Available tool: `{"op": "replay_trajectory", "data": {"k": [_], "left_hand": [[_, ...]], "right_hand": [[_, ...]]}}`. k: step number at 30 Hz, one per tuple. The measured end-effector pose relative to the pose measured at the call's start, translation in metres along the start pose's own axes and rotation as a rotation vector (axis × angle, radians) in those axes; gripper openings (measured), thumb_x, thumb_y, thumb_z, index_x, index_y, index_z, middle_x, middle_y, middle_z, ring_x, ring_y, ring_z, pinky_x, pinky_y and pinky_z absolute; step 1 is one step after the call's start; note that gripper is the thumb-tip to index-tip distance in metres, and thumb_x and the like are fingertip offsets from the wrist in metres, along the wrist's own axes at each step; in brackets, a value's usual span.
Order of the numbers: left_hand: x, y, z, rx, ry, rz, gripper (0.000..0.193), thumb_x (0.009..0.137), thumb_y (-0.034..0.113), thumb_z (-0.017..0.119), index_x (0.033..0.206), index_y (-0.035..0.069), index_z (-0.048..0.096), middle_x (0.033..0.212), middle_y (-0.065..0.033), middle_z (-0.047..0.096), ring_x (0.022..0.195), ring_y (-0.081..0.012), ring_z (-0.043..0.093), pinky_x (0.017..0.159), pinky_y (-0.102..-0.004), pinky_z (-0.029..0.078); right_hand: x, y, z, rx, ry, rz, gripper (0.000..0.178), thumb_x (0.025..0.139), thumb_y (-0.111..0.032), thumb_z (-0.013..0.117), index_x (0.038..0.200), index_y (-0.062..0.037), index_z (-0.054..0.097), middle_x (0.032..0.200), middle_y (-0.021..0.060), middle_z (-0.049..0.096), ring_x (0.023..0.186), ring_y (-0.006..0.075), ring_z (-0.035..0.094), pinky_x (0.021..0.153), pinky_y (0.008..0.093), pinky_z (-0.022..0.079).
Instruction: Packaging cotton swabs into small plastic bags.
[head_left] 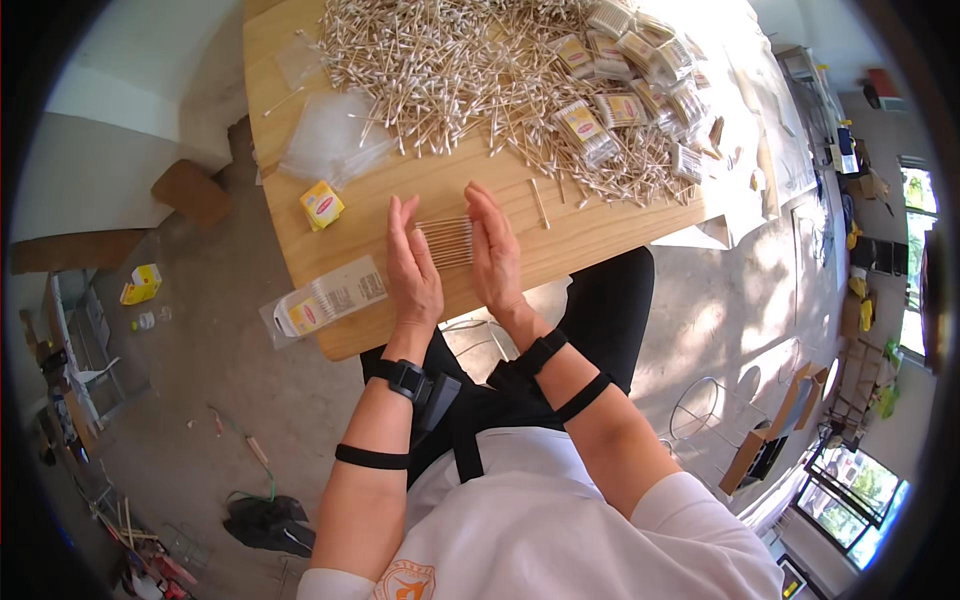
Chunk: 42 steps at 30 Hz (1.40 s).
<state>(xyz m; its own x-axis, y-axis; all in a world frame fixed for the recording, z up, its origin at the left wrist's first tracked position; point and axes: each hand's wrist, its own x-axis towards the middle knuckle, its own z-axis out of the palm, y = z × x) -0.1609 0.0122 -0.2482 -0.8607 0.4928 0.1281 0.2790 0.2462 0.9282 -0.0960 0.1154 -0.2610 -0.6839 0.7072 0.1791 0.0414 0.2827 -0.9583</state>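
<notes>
Head — one left hand [412,268], one right hand [494,250], one swab row [447,243] between.

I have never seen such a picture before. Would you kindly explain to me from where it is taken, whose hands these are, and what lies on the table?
There is no machine: these are one person's bare hands. The only picture comes from a wide camera on that person's head, looking down, so straight edges bend.

The left hand and right hand face each other, palms inward, at the two ends of a small row of cotton swabs. How firmly they press, I cannot tell.

Farther back on the wooden table is a big loose swab pile, with small packs at its right. At the left are clear plastic bags and yellow cards.
</notes>
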Motion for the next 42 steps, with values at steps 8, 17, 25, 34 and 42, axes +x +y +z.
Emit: {"op": "replay_trajectory", "data": {"k": [8, 17, 25, 34, 42], "left_hand": [[0.001, 0.003, 0.014, 0.000, 0.162, 0.026, 0.050, 0.109, 0.022, 0.035, 0.152, -0.001, 0.028, 0.145, -0.0225, 0.047, 0.135, -0.0346, 0.047, 0.113, -0.0428, 0.036], [-0.003, 0.006, 0.024, -0.101, 0.192, 0.018, 0.050, 0.109, 0.025, 0.033, 0.152, -0.002, 0.028, 0.145, -0.0224, 0.047, 0.137, -0.0345, 0.045, 0.114, -0.0429, 0.035], [-0.005, 0.000, 0.017, -0.109, 0.148, -0.036, 0.051, 0.110, 0.030, 0.033, 0.152, 0.001, 0.028, 0.139, -0.0205, 0.053, 0.129, -0.0324, 0.052, 0.110, -0.0419, 0.039], [-0.022, -0.024, -0.045, 0.077, 0.294, -0.075, 0.049, 0.110, 0.029, 0.034, 0.150, 0.002, 0.032, 0.134, -0.0182, 0.057, 0.122, -0.0303, 0.056, 0.103, -0.0417, 0.044], [-0.023, -0.030, -0.068, 0.130, 0.299, -0.063, 0.044, 0.109, 0.020, 0.036, 0.149, 0.001, 0.035, 0.134, -0.0178, 0.057, 0.122, -0.0298, 0.056, 0.103, -0.0415, 0.044]], "right_hand": [[-0.003, 0.000, 0.005, 0.082, 0.155, 0.030, 0.032, 0.102, 0.005, 0.043, 0.131, -0.0022, 0.056, 0.152, 0.0154, 0.043, 0.137, 0.0291, 0.046, 0.111, 0.0352, 0.039], [-0.006, 0.010, 0.015, 0.428, 0.225, 0.084, 0.030, 0.103, 0.002, 0.042, 0.130, 0.0007, 0.055, 0.152, 0.0170, 0.043, 0.141, 0.0284, 0.042, 0.116, 0.0366, 0.034], [-0.013, 0.000, 0.029, 0.249, 0.104, 0.099, 0.028, 0.103, 0.003, 0.041, 0.124, 0.0011, 0.059, 0.147, 0.0162, 0.048, 0.137, 0.0274, 0.047, 0.114, 0.0363, 0.036], [-0.036, -0.025, 0.092, 0.253, -0.059, 0.105, 0.031, 0.100, 0.006, 0.039, 0.123, -0.0005, 0.058, 0.147, 0.0179, 0.048, 0.136, 0.0300, 0.047, 0.113, 0.0375, 0.036], [-0.040, -0.031, 0.105, 0.412, -0.062, 0.138, 0.032, 0.100, 0.007, 0.039, 0.124, -0.0007, 0.059, 0.151, 0.0188, 0.045, 0.140, 0.0318, 0.043, 0.115, 0.0378, 0.034]]}}
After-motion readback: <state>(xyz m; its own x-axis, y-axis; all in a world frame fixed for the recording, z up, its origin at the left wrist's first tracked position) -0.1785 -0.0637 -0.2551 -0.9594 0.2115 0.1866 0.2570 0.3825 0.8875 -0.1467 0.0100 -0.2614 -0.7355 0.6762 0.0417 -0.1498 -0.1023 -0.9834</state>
